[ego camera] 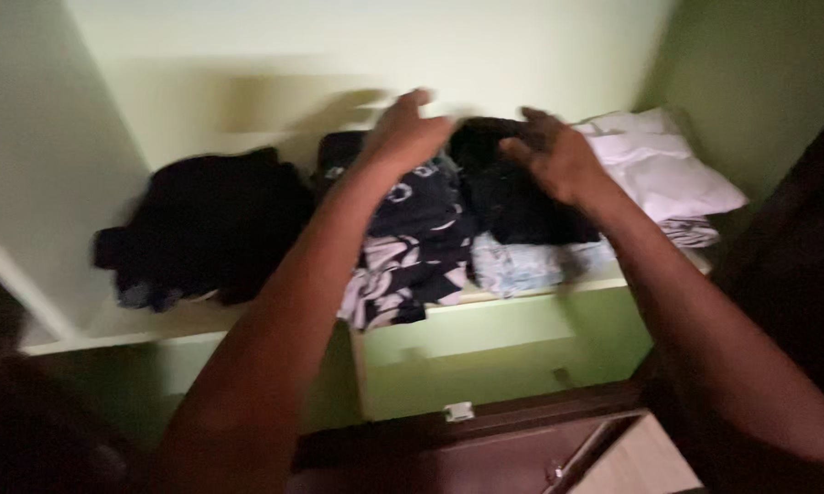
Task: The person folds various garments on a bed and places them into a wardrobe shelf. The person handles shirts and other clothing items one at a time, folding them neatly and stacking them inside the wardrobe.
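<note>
My forearms nearest. Left hand (403, 133) fingers spread over black garment (512, 197); right hand (558, 155) fingers apart, touching it at 3 o'clock, nearer. Shelf (512, 297) below.

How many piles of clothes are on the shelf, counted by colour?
Black piles: 2
Black-and-white patterned pile: 1
White pile: 1
Total: 4
Both hands, left hand and right hand, are at the middle piles; blur hides their grip.
</note>
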